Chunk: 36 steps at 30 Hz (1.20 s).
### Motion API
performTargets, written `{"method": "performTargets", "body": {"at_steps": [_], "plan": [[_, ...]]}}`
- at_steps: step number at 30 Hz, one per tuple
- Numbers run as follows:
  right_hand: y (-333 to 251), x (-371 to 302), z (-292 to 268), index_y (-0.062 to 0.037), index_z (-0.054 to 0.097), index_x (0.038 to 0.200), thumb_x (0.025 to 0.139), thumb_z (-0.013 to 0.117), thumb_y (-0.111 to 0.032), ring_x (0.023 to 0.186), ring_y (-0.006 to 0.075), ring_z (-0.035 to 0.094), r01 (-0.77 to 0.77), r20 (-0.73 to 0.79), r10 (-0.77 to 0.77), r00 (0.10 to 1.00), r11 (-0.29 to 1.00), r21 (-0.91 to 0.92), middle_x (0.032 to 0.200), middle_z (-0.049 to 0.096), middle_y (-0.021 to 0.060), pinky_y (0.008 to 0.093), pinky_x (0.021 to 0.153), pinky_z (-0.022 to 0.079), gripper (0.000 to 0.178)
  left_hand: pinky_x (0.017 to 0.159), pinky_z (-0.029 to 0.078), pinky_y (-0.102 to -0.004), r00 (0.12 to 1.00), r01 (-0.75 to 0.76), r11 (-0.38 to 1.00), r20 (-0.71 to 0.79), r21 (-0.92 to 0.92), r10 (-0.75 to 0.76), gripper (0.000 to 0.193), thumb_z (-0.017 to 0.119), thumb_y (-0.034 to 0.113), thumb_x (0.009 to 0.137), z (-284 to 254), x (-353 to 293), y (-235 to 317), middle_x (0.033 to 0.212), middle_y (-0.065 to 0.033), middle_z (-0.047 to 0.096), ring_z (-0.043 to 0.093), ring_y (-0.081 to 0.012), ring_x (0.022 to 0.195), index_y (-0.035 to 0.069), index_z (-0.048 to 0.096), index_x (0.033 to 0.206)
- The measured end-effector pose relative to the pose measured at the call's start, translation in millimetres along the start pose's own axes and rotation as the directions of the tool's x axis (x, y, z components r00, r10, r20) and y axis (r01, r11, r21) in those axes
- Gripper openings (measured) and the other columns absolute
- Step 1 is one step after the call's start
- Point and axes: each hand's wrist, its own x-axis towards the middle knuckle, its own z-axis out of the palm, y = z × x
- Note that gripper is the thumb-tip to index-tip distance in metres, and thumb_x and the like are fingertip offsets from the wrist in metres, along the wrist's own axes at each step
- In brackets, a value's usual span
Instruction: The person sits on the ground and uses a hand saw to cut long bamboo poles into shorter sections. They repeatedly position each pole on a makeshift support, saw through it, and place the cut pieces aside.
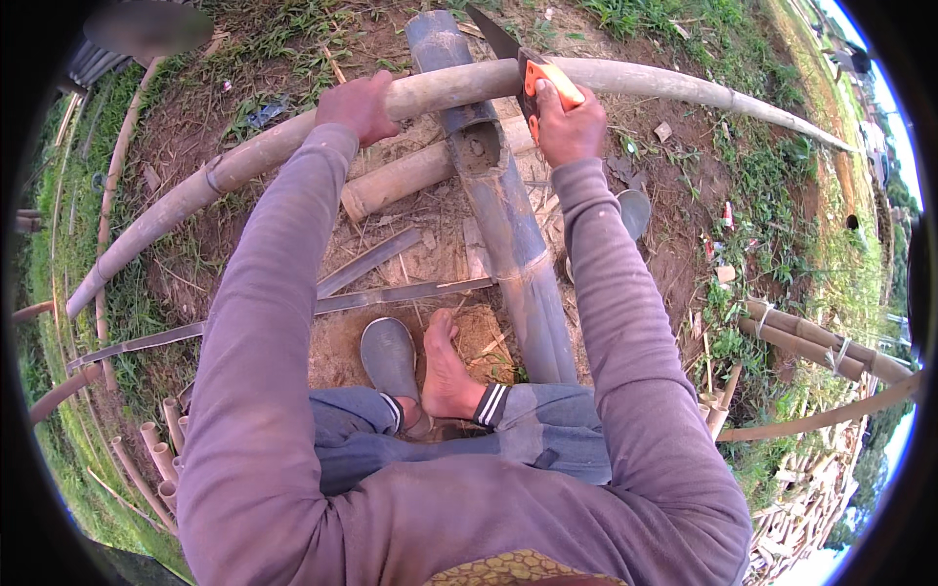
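Observation:
A long bamboo pole (445,88) lies crosswise in front of me, over a thick bamboo trunk (523,264) that has an opening cut in its upper side. My left hand (358,107) is wrapped round the pole, left of the trunk. Right of the trunk, my right hand (569,125) grips the orange handle of a hand saw (549,80). The saw's dark blade points up and away to the left, against the pole; how deep its teeth sit, I cannot tell. Under the trunk lies another bamboo piece (401,183).
Split bamboo strips (366,262) lie on the dirt near my feet, one in a grey clog (388,354), one bare. Another clog (634,213) lies beyond my right forearm. Tied bamboo poles (816,342) are at the right, cut bamboo tubes (156,444) at the lower left.

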Motion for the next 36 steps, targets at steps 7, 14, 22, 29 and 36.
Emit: {"method": "performTargets", "body": {"at_steps": [7,14,22,29,36], "plan": [[-11,-198,-121,0.0060,0.062,0.113,0.101,0.075,-0.008,0.081,0.0119,0.071,-0.168,0.063,0.158,0.985,0.964,0.204,0.093,0.072,0.0097,0.0261,0.073,0.060,0.023,0.091,0.058,-0.0509,0.999,0.025,1.000,-0.020,-0.010,-0.026,0.056,0.082,0.043,0.079,10,-11,-20,0.112,-0.0136,0.076,0.074,-0.0362,0.107,0.017,0.058,0.123],[12,-96,-48,0.0045,0.064,0.109,0.101,0.076,-0.011,0.075,0.0101,0.068,-0.116,0.081,0.097,0.992,0.953,0.281,0.086,0.070,0.0060,0.0264,0.068,0.057,0.021,0.092,0.059,-0.0505,1.000,0.013,1.000,0.020,0.000,-0.013,0.059,0.082,0.044,0.081,9,-5,-6,0.114,-0.0123,0.076,0.074,-0.0349,0.108,0.017,0.058,0.127],[17,-144,-77,0.0052,0.064,0.114,0.099,0.078,-0.014,0.080,0.0095,0.069,-0.228,0.124,0.195,0.973,0.890,0.394,0.091,0.074,0.0094,0.0248,0.071,0.055,0.028,0.095,0.058,-0.0501,0.999,0.043,0.999,0.029,-0.001,-0.043,0.061,0.082,0.044,0.082,5,-8,-19,0.119,-0.0125,0.076,0.074,-0.0339,0.112,0.018,0.058,0.131],[17,-156,-92,0.0040,0.065,0.114,0.099,0.079,-0.016,0.076,0.0095,0.069,-0.286,0.150,0.256,0.955,0.930,0.232,0.093,0.075,0.0106,0.0258,0.068,0.056,0.029,0.089,0.058,-0.0516,1.000,0.005,1.000,-0.026,-0.002,-0.006,0.052,0.080,0.040,0.079,15,-4,-13,0.108,-0.0145,0.076,0.074,-0.0373,0.104,0.016,0.056,0.117],[26,-128,-119,0.0014,0.064,0.102,0.100,0.076,-0.014,0.071,0.0066,0.066,-0.221,0.112,0.196,0.974,0.929,0.295,0.086,0.070,0.0041,0.0270,0.061,0.055,0.019,0.095,0.057,-0.0500,0.998,0.031,0.999,0.055,-0.008,-0.031,0.058,0.083,0.042,0.081,2,-5,-8,0.118,-0.0130,0.076,0.073,-0.0348,0.113,0.016,0.058,0.126]]}}
